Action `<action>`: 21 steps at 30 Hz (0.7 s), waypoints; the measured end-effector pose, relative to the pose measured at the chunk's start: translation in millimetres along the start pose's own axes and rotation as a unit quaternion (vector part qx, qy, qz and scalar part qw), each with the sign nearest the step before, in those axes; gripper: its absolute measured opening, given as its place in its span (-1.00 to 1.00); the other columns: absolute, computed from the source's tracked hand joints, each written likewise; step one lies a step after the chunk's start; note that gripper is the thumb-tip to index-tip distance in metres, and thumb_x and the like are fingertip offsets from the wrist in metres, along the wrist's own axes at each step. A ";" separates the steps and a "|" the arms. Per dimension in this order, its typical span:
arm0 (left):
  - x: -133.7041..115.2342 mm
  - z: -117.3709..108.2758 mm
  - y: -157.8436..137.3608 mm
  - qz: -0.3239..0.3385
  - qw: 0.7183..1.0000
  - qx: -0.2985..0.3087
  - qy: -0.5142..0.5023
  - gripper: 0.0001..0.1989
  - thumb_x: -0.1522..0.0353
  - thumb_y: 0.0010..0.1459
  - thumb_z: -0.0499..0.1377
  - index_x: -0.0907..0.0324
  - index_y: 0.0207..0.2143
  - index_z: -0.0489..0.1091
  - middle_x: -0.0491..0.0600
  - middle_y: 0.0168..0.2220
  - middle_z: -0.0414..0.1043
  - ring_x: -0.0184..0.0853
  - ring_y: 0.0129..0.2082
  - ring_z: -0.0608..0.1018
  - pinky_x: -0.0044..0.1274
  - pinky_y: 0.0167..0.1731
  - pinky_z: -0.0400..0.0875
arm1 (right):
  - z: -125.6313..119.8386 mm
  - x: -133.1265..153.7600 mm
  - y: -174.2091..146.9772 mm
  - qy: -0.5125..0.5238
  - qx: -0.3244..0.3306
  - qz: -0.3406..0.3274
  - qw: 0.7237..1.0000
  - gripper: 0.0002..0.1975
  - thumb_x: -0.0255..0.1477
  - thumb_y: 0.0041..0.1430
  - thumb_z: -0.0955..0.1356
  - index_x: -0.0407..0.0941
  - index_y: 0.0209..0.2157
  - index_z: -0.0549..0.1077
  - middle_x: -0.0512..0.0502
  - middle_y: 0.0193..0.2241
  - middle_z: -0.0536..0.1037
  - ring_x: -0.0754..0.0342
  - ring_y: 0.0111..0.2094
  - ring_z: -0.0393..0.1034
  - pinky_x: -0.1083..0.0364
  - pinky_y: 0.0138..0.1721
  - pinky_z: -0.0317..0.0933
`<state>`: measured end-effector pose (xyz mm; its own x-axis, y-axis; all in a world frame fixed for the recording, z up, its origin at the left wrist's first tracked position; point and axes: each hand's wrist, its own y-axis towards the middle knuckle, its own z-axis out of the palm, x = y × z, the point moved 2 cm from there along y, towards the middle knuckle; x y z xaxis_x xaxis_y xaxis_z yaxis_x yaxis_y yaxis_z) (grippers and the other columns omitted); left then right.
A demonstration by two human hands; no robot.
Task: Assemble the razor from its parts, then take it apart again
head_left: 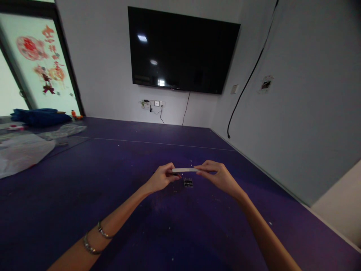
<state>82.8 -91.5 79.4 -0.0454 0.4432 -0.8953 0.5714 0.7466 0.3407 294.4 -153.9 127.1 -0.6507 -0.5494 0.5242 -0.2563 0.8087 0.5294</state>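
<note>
A thin white flat strip or slab (184, 170), seen nearly edge-on, is held level above the purple surface (118, 210). My left hand (161, 177) is closed round its left end, fingers on top and thumb below. At the other end my right hand (216, 174) pinches it between thumb and fingers. Something small, dark and reddish shows by my left fingertips (177, 175); I cannot make out what it is or whether that hand holds it. Just below the strip, a small dark rectangular piece with pale edges (188, 182) lies on the surface.
Tiny white scraps (270, 223) dot the surface. At the left lie clear plastic sheeting (25, 150), a dark blue cloth bundle (41, 117) and a small orange item (74, 114). A black cable (248, 81) hangs along the right wall; a television (183, 49) is on the back wall.
</note>
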 end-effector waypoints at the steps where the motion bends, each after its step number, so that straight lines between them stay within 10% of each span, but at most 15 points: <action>1: -0.1 0.3 0.0 0.002 1.000 -0.001 0.000 -0.76 0.38 -0.06 0.24 0.20 -0.49 0.17 -0.05 -0.42 0.49 -0.36 -0.38 0.51 -0.52 -0.37 0.34 | -0.1 -0.1 0.0 0.000 0.001 0.001 1.000 -0.75 -0.28 0.09 0.31 -0.03 -0.22 0.53 -0.09 -0.38 0.51 0.09 -0.36 0.37 0.11 -0.31 0.24; 21: -4.6 4.1 -1.8 0.008 1.000 -0.003 0.005 -0.77 0.41 -0.06 0.24 0.20 -0.49 0.17 -0.03 -0.41 0.49 -0.32 -0.35 0.53 -0.51 -0.36 0.34 | -6.2 -3.2 -1.8 0.034 0.032 0.009 0.999 -0.75 -0.27 0.06 0.33 -0.04 -0.23 0.54 -0.09 -0.37 0.52 0.09 -0.35 0.38 0.12 -0.34 0.23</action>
<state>85.3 -96.8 81.7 -0.0449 0.4599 -0.8869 0.5676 0.7423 0.3562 301.4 -154.9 128.6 -0.6058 -0.5460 0.5787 -0.2918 0.8292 0.4768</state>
